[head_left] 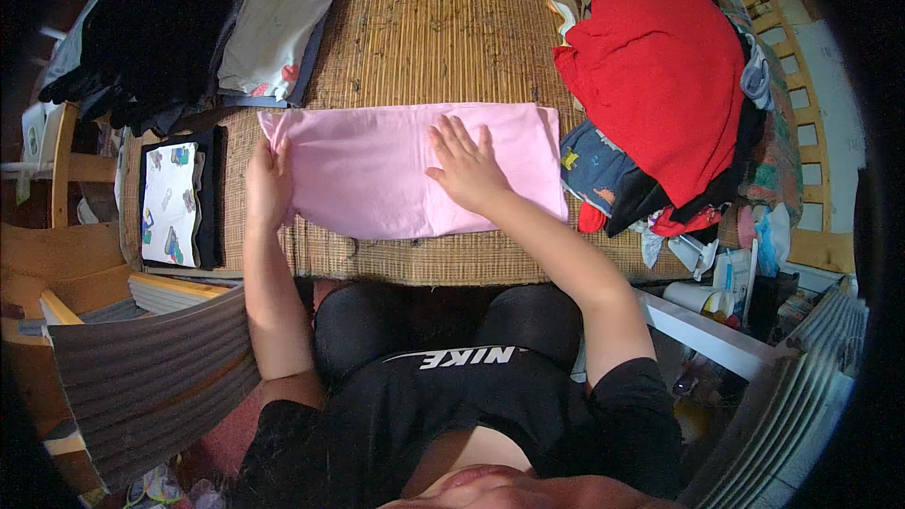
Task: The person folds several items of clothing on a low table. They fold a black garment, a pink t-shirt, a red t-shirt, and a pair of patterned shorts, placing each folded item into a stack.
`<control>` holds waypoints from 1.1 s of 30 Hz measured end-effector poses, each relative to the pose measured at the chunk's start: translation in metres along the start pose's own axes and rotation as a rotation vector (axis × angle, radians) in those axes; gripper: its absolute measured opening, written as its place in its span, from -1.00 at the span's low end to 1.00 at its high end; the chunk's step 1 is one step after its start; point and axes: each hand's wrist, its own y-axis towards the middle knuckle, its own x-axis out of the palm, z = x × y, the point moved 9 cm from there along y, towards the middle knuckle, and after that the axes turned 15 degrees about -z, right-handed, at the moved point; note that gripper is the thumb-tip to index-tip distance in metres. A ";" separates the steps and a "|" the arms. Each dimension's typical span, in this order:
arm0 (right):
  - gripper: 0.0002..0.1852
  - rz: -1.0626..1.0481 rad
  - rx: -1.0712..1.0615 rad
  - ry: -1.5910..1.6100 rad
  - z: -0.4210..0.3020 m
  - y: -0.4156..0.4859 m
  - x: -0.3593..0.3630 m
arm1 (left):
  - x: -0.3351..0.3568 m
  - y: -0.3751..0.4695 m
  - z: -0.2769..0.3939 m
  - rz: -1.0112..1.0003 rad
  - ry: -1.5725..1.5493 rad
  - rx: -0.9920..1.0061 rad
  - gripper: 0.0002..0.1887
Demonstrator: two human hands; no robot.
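Observation:
A pink cloth garment (360, 177), folded into a long rectangle, lies crosswise on the woven bamboo mat (424, 35) before me. My left hand (270, 180) grips its left end, where the fabric bunches up between thumb and fingers. Flat on top of the cloth, right of its middle, rests my right hand (466, 166) with the fingers spread. The garment's right end shows stacked layers with edges slightly out of line. What lies inside the folds is hidden.
Folded white printed clothes (170, 205) lie at left on dark cloth. Behind them are a black clothing heap (155, 35) and a folded pale garment (276, 35). A loose pile topped by red cloth (657, 78) stands at right, near a wooden rail (806, 120).

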 end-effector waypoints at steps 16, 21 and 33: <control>-0.43 -0.036 -0.128 2.125 0.088 -0.014 0.009 | 0.201 0.015 0.142 -0.817 0.098 0.197 -0.58; -0.27 -0.012 -0.061 2.063 0.115 -0.042 0.003 | 0.267 0.008 0.133 -0.841 0.011 0.176 -0.56; -0.78 0.187 0.080 2.016 0.155 -0.030 0.012 | 0.267 -0.045 0.134 -0.742 0.588 0.874 -0.57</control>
